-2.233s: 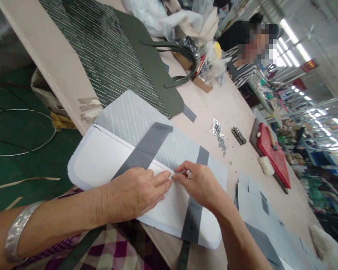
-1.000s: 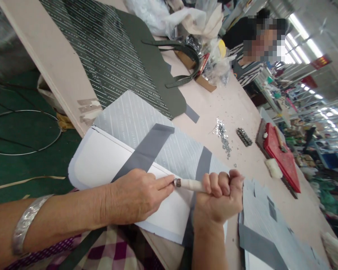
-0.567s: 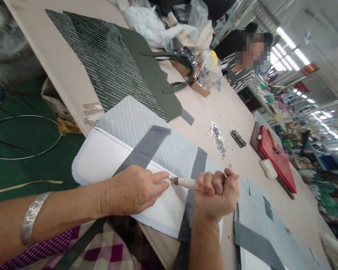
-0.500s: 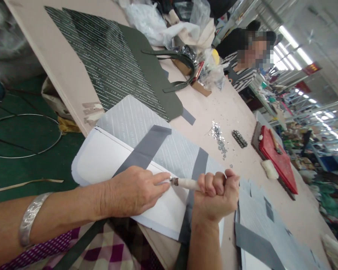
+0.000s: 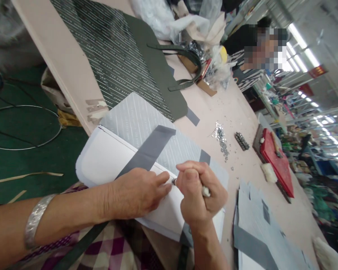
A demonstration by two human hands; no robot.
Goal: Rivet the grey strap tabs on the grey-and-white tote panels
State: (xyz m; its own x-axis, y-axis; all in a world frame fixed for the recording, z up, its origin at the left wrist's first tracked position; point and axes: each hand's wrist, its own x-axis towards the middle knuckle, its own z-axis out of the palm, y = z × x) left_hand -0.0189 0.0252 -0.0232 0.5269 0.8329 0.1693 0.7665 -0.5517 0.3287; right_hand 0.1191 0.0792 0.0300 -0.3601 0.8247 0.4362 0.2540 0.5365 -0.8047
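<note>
A white and silver-grey bag panel point(image 5: 107, 161) with two grey straps lies at the near edge of the pink worktable point(image 5: 231, 108). My left hand point(image 5: 135, 193) rests flat on the panel, fingers together, fingertips at the fold line. My right hand point(image 5: 198, 191) is a fist around a white-handled tool point(image 5: 205, 192). The tool's metal tip touches the panel right beside my left fingertips. A silver bangle sits on my left wrist.
A dark green striped bag panel point(image 5: 124, 56) with handles lies further up the table. Loose metal rivets point(image 5: 222, 138), a red board point(image 5: 276, 157) and plastic bags are beyond. Grey cut pieces point(image 5: 259, 232) are stacked at right. A person in stripes point(image 5: 248, 71) sits at the far end.
My right hand has turned from a sideways grip to an upright fist over the tool and moved closer to my left fingertips. My left hand has stayed on the panel.
</note>
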